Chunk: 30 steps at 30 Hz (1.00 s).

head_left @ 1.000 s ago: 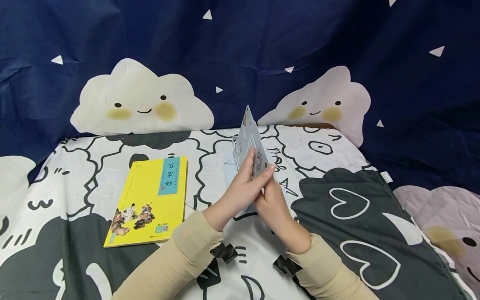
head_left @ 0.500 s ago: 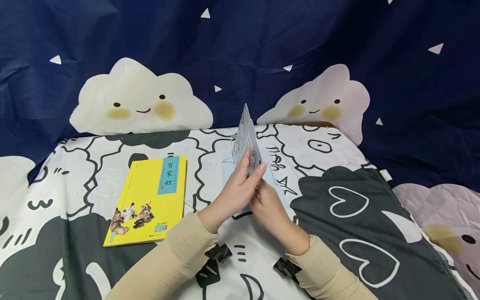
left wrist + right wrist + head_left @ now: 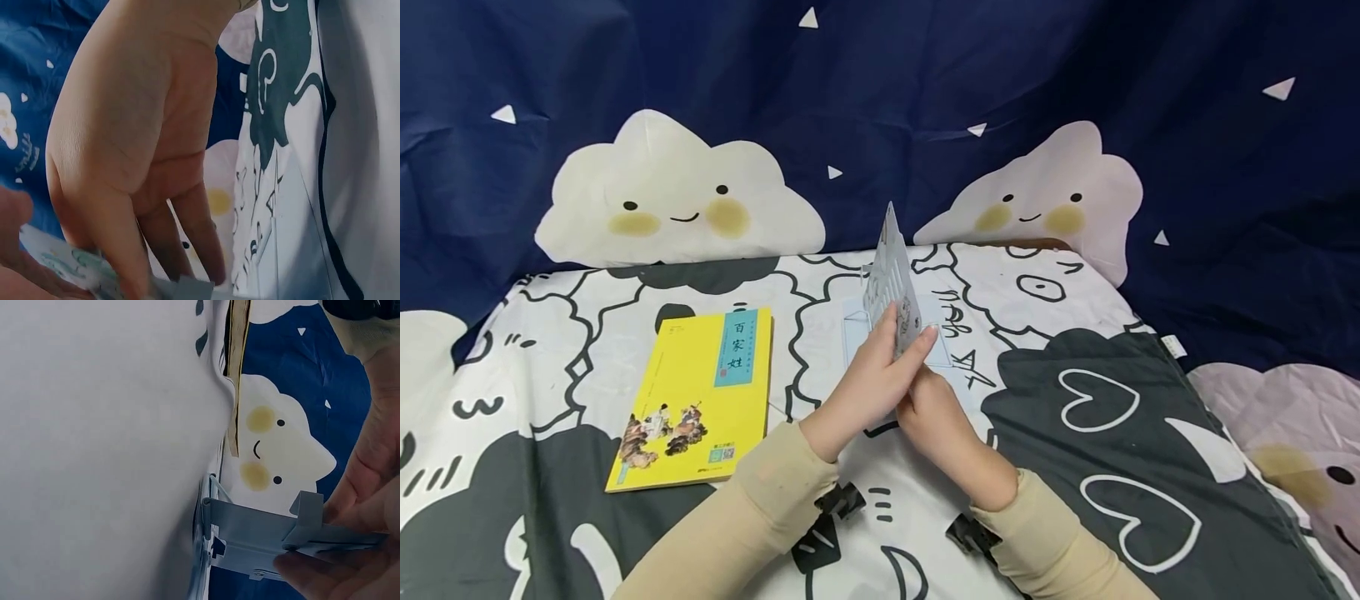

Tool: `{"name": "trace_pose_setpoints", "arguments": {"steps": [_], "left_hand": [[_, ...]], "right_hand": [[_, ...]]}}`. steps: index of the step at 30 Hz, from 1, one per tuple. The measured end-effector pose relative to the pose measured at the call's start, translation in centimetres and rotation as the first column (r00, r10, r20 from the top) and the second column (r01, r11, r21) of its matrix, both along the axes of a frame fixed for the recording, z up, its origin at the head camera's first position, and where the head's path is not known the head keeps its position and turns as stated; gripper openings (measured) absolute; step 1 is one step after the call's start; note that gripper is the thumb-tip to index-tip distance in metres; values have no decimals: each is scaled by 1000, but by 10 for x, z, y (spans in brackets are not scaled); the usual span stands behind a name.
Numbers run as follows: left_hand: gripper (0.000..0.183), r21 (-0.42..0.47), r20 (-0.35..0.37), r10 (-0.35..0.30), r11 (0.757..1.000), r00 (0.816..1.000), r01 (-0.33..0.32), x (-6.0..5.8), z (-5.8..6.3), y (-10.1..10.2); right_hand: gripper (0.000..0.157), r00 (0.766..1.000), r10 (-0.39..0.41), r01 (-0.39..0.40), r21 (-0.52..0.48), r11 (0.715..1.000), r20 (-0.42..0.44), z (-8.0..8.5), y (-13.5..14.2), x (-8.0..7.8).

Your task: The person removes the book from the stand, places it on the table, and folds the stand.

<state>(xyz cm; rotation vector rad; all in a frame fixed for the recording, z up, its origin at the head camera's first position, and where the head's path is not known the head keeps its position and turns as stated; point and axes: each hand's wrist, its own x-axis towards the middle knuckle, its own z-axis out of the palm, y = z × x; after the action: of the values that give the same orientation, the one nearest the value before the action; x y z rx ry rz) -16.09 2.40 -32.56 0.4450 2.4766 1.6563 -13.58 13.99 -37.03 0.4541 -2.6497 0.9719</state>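
A light blue-grey metal book stand [image 3: 889,279] with printed drawings stands in the middle of the cloth, its plate upright and seen nearly edge-on. Its flat base [image 3: 856,331] spreads over the cloth beneath. My left hand [image 3: 867,379] grips the plate's near edge, thumb on the right side. Just below it my right hand [image 3: 938,412] holds the same edge. In the right wrist view, fingers of the right hand [image 3: 369,512] lie on both sides of the plate [image 3: 256,525], near a small bent tab. The left wrist view shows the left hand [image 3: 125,125] over the plate [image 3: 69,256].
A yellow book [image 3: 700,400] with a blue title strip lies flat on the left. Under everything is a black-and-white patterned cloth [image 3: 880,467]. Behind hangs a dark blue curtain [image 3: 880,83] with cloud faces.
The stand and both hands have shifted slightly left, and more of the base shows to the right of the plate. Both hands keep their hold. The yellow book lies as before.
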Motion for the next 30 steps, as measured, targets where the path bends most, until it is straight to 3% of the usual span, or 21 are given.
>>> {"name": "trace_pose_setpoints", "arguments": {"steps": [5,8,11,14,16,20,24,30], "left_hand": [[81,-23,-5,-15,1000,1000,15,2,2,0],[80,-10,4,-20,1000,1000,21,3,1,-3],[78,9,13,-30,999,999,30,5,0,-6],[76,27,28,-40,999,999,39,6,-1,-9],[76,44,33,-47,998,998,46,6,-1,-11],[74,68,41,-54,996,998,51,6,-1,-16],[72,88,42,-62,994,997,59,6,-1,-22],[68,117,61,-73,991,995,66,7,-2,-30]], "right_hand": [[35,995,55,-58,32,998,79,-2,0,2],[43,981,103,-108,24,994,167,-3,1,1],[52,945,163,-175,15,985,283,-4,4,0],[59,894,233,-268,41,963,383,-7,7,-2],[63,867,271,-328,68,942,419,-9,10,-3],[66,840,313,-389,91,917,443,-10,13,-5],[66,821,300,-387,86,918,485,-9,15,-7],[67,824,160,-311,198,930,544,-8,20,-11]]}}
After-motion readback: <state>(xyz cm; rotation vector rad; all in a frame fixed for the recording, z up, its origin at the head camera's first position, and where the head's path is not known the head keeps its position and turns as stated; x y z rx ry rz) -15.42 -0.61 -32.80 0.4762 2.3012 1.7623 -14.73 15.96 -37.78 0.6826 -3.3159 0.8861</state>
